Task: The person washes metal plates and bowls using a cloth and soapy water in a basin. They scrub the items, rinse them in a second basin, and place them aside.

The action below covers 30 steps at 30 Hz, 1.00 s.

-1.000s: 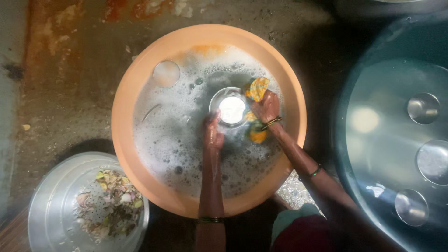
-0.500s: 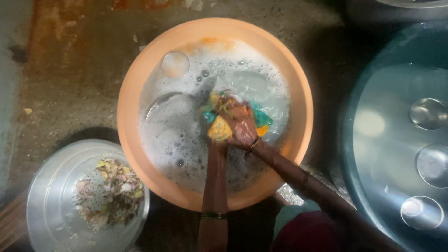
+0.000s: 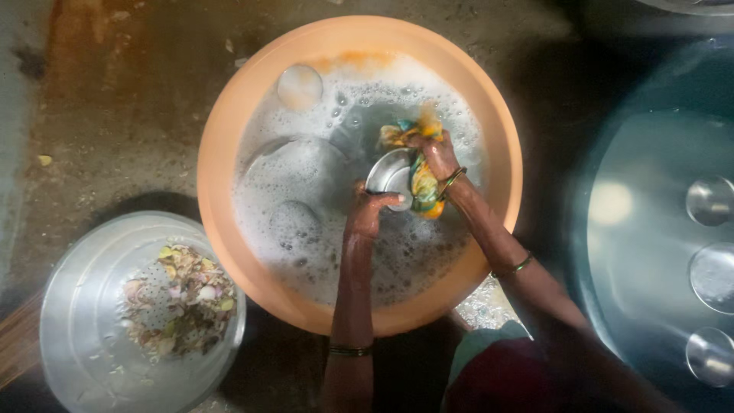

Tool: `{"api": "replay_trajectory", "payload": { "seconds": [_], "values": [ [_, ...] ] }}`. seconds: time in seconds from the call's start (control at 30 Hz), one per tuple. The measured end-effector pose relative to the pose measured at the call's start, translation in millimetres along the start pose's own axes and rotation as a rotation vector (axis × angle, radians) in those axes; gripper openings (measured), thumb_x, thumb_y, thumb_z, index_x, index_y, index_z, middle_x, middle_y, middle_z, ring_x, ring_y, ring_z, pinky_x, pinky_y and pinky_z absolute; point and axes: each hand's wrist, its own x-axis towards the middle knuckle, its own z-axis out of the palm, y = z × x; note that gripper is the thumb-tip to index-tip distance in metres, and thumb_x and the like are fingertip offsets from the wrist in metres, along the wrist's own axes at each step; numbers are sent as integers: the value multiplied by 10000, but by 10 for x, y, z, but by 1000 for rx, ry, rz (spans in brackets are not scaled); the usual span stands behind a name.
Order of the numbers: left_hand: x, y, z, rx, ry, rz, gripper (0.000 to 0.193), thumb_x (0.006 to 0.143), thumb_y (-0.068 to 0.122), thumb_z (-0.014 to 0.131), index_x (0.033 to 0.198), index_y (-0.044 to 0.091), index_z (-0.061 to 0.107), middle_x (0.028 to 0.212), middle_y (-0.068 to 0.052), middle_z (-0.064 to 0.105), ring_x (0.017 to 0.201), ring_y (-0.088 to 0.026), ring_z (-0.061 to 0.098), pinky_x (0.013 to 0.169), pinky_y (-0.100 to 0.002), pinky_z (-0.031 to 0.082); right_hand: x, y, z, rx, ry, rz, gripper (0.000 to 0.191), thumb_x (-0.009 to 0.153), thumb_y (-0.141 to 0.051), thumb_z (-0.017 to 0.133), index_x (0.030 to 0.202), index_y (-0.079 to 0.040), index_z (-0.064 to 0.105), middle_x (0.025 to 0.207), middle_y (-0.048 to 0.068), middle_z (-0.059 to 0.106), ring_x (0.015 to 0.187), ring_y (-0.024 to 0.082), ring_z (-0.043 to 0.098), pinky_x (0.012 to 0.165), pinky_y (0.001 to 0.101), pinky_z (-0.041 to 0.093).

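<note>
Hands meet over the middle of the orange basin (image 3: 229,130): the left hand (image 3: 368,216) is clamped on the near rim of a small steel bowl (image 3: 388,177), while the right hand (image 3: 437,157) is closed round a yellow-and-green scrubbing cloth (image 3: 422,187) pressed against the bowl's right side. Half a second earlier both hands were bunched together with the cloth covering the bowl; now the bowl's pale inner face shows, tilted toward the left and held just above the foam. A second ago the same bowl sat upright with its mouth facing the camera and the cloth split either side of it. The change suggests, as a judgement, that the scrubbing has passed from the inside to the outer wall and rim of the bowl.

Ordered by size, the surroundings are: a dark teal tub (image 3: 650,229) at the right edge, holding water and several round steel vessels (image 3: 709,200); the orange basin, filled with soapy water (image 3: 321,252); a steel plate (image 3: 84,321) at lower left, bearing food scraps (image 3: 180,298); a submerged steel dish (image 3: 294,164) under the foam; and a small round lid or cup (image 3: 300,86) floating near the basin's far rim. All rest on the stained floor (image 3: 99,115).
</note>
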Motion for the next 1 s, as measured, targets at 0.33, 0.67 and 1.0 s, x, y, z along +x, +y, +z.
{"api": "replay_trajectory", "payload": {
  "seconds": [0.33,0.67,1.0],
  "values": [
    [-79,190,61,33,-56,119,415,668,120,865,1054,0,774,916,-73,764,812,-196,722,745,-325,582,-99,137,-253,-707,127,64,293,968,-266,588,1089,-72,771,967,122,774,832,274,752,751,418,628],
    [-429,180,2616,789,-501,1155,495,810,231,822,1238,37,665,1180,-131,672,1040,-283,638,883,-458,539,-396,-321,-114,-1426,-233,306,443,889,-456,702,1200,-154,613,1123,154,679,985,320,666,861,534,542],
    [561,-194,-230,1415,548,586,604,818,320,772,1353,92,607,1424,-170,547,1285,-374,481,1037,-606,402,-363,-161,-201,-1449,-217,539,402,1011,-467,557,1139,-118,711,1140,175,715,1031,335,743,885,491,593]
  ]
}}
